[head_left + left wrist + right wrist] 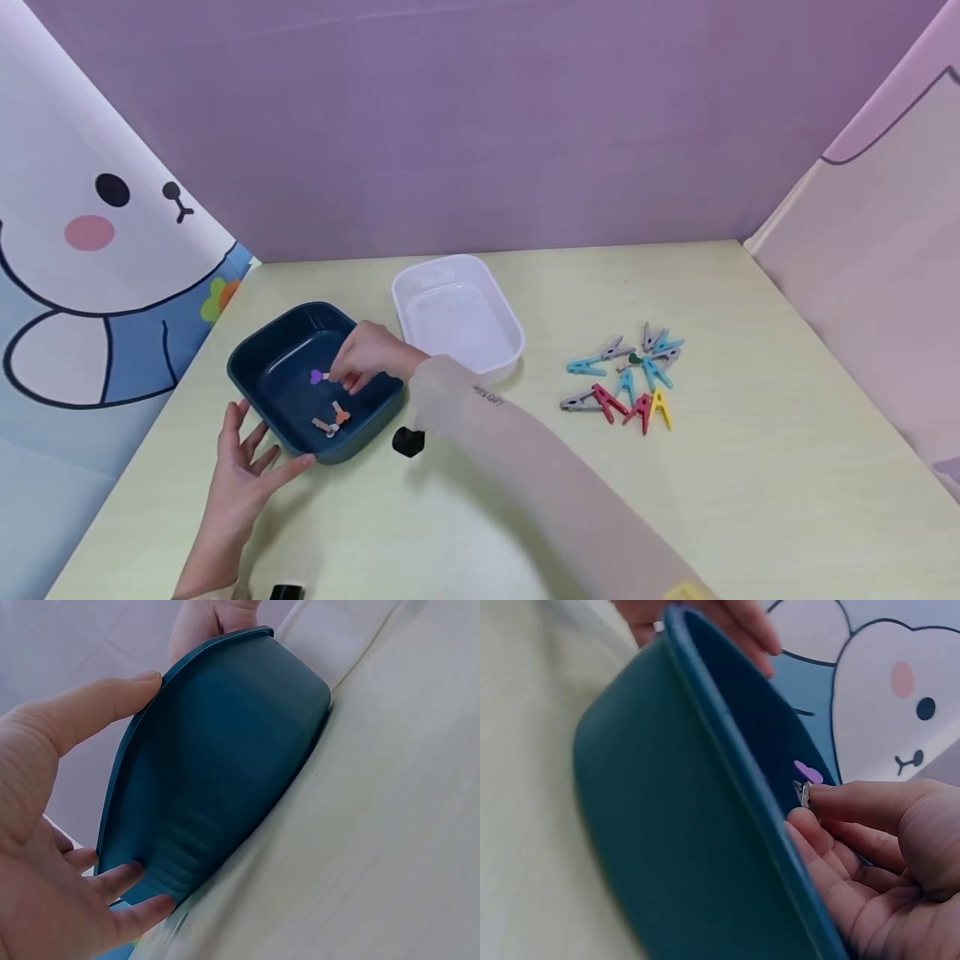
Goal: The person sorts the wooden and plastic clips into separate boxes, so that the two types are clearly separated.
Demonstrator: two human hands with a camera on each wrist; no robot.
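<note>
My right hand is over the dark teal basin. Between thumb and index finger it pinches a small wooden clip with a purple heart. On the basin floor lie a clip with an orange top and a clip with a pale top. My left hand rests against the basin's near left corner. In the left wrist view, its thumb touches the rim, while the other fingers are spread against the outer wall.
A white basin stands behind and to the right of the teal one. Farther right on the table lies a loose group of clothespins, among them grey, light blue, red and a yellow clothespin. Printed cloth walls border the table.
</note>
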